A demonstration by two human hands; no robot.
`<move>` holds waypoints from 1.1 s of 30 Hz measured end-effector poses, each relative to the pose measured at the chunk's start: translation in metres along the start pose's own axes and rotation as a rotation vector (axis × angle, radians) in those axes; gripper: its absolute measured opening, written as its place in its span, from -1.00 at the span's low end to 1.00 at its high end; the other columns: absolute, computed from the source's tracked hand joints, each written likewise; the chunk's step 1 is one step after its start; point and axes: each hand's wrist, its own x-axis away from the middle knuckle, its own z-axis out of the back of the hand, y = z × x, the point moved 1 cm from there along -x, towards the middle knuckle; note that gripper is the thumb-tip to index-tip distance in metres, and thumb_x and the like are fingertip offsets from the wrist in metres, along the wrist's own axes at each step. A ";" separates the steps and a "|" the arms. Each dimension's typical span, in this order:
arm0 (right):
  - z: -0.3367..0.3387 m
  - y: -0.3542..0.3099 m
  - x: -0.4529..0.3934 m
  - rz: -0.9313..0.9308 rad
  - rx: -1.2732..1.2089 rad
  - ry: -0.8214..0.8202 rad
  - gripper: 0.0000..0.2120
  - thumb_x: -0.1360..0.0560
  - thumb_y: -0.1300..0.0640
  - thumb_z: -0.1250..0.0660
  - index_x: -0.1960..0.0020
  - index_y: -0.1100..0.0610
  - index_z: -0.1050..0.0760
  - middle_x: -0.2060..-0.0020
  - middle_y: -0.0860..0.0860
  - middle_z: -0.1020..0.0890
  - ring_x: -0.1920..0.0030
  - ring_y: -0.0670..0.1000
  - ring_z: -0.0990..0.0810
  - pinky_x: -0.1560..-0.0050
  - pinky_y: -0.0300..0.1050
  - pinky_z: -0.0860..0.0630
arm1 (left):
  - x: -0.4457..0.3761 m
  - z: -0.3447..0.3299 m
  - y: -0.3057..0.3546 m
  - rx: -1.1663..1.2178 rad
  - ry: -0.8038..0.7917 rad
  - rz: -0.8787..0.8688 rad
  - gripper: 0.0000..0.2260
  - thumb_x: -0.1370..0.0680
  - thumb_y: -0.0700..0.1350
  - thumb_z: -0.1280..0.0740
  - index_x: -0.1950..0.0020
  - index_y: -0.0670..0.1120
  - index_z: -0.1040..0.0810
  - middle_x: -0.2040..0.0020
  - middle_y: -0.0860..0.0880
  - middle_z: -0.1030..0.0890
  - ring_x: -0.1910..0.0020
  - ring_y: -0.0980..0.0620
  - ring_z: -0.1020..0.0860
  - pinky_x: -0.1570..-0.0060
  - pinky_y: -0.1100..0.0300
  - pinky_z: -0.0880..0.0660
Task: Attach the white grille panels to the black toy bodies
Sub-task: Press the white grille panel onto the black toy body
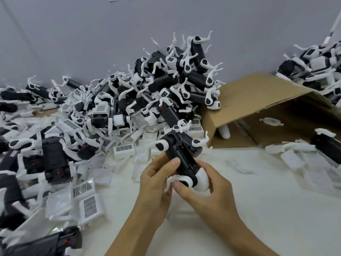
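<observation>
Toy body (181, 159), black, is above the white surface (267, 209), and I hold it in both hands. Left hand (155, 183) grips its side; right hand (206, 187) pinches its white end.

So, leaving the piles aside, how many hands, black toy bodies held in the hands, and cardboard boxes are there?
Hands: 2, the left hand and the right hand
black toy body, held: 1
cardboard box: 1
Total: 4
</observation>
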 end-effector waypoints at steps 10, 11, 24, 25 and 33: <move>0.005 -0.002 -0.001 0.054 -0.014 -0.064 -0.52 -0.34 -0.21 -0.48 -0.21 -0.14 -0.53 -0.02 -0.19 -0.68 -0.07 -0.14 -0.65 0.00 -0.40 -0.49 | 0.001 0.000 0.001 -0.062 0.013 -0.082 -0.71 -0.34 -0.07 -0.53 -0.04 -0.07 -0.74 -0.05 -0.12 -0.72 -0.03 -0.05 -0.70 0.10 0.18 -0.62; 0.005 -0.003 0.000 0.059 -0.029 -0.060 -0.57 -0.35 -0.21 -0.48 -0.17 -0.13 -0.55 0.01 -0.19 -0.69 -0.02 -0.14 -0.66 0.04 -0.41 -0.49 | 0.000 0.000 0.001 -0.060 0.016 -0.083 -0.67 -0.31 -0.05 -0.55 -0.05 -0.09 -0.74 -0.06 -0.14 -0.72 -0.04 -0.07 -0.70 0.09 0.18 -0.62; 0.012 0.007 -0.010 -0.234 -0.083 0.005 -0.67 -0.58 0.21 -0.38 -0.28 -0.07 -0.51 -0.17 -0.05 -0.60 -0.06 -0.17 -0.65 0.01 -0.17 -0.61 | -0.001 0.009 0.004 -0.905 0.102 -0.723 -0.58 -0.38 -0.21 -0.50 -0.19 0.10 -0.64 -0.16 0.16 -0.65 -0.20 0.12 -0.57 -0.15 0.20 -0.52; 0.015 0.003 -0.011 -0.293 -0.239 0.009 -0.83 -0.59 0.11 -0.35 -0.17 0.02 -0.61 -0.05 0.09 -0.65 0.07 -0.04 -0.70 0.14 -0.09 -0.64 | -0.002 0.010 0.004 -1.057 0.088 -0.895 -0.58 -0.39 -0.26 -0.48 -0.22 0.01 -0.63 -0.19 0.17 -0.61 -0.22 0.13 -0.52 -0.15 0.14 -0.51; 0.019 -0.015 -0.016 -0.476 -0.643 -0.272 -0.47 -0.44 -0.30 -0.25 -0.08 0.09 -0.71 0.00 0.19 -0.71 0.12 0.16 -0.70 0.34 -0.02 -0.60 | -0.001 0.015 0.007 -1.559 0.099 -1.182 -0.59 -0.44 -0.13 -0.44 -0.25 0.18 -0.57 -0.39 -0.06 -0.40 -0.39 -0.20 -0.23 -0.33 -0.10 -0.25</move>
